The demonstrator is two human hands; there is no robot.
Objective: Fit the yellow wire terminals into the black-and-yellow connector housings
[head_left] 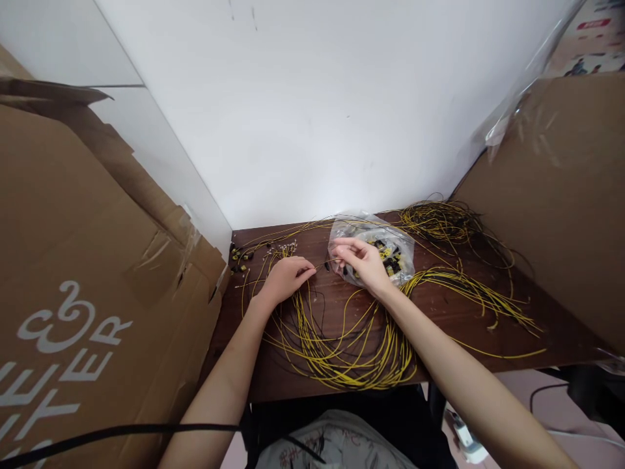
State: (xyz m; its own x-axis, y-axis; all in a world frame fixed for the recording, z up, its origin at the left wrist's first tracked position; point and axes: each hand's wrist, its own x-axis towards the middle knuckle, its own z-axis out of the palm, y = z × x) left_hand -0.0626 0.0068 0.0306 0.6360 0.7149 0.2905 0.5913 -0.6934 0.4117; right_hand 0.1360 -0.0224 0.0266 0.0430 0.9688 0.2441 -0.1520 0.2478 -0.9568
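My left hand [289, 279] pinches a thin dark wire [323, 265] between thumb and fingertips. On the right, my right hand [360, 259] has its thumb and fingers closed on the other stretch of that wire, in front of a clear plastic bag [407, 240]. Small yellow and black parts [390, 254] lie in the bag. A big bundle of yellow and black wires [351, 374] curves over the table below both hands. Pale tips [289, 247] of several wires stick up just behind my left hand. What sits right at my fingertips is too small to make out.
A brown table [439, 312] stands against a white wall [342, 117]. Cardboard boxes rise at the left [122, 260] and right [561, 182]. A tangled coil of wires [439, 221] lies at the back right. Loose small black and yellow parts [239, 257] rest at the back left.
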